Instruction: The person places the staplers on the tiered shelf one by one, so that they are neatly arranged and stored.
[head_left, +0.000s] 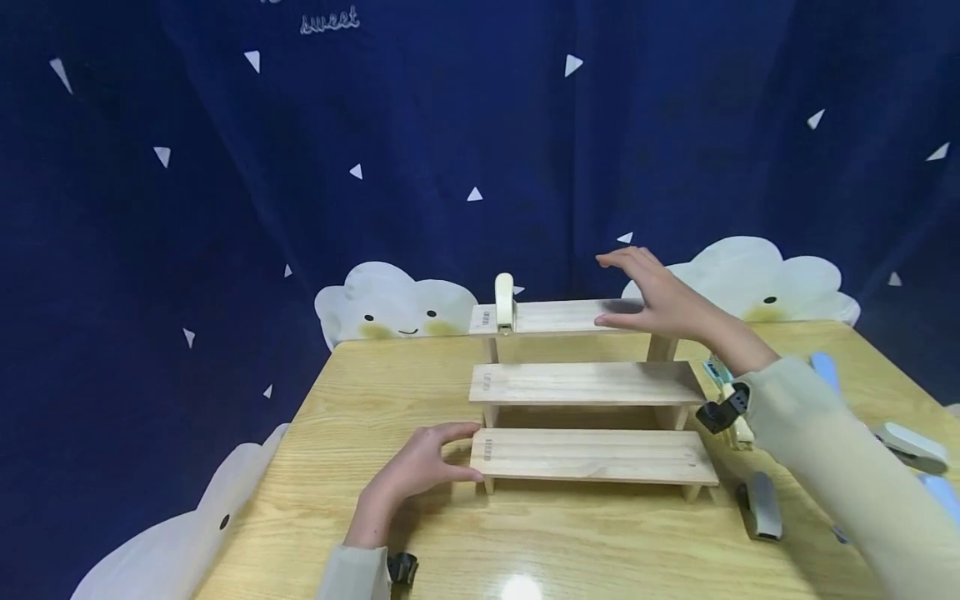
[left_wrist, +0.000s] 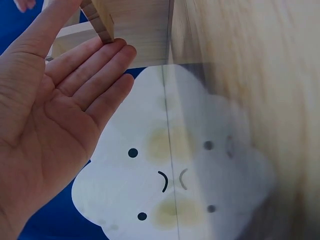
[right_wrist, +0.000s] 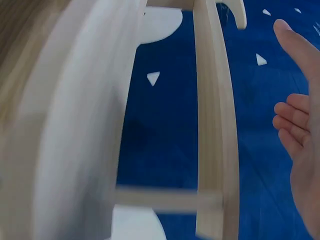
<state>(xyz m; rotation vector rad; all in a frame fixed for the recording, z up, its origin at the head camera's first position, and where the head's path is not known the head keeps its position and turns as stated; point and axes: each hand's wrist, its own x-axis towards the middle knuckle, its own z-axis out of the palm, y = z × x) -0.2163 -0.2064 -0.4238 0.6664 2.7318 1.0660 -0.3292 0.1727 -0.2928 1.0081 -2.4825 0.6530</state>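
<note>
I see the left hand (head_left: pixel 420 458), thumb and fingers apart, at the left end of the counter's (head_left: pixel 375 392) wooden rack (head_left: pixel 585 383), the right hand (head_left: pixel 663 300), likewise spread, by its far shelf (head_left: pixel 566 317), right of a cream stapler (head_left: pixel 505 302).

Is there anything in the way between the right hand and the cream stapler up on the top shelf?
Nothing visible stands in the way. In the head view, the right hand is at the right end of the top shelf, the cream stapler near its left end, with only bare board between.
</note>
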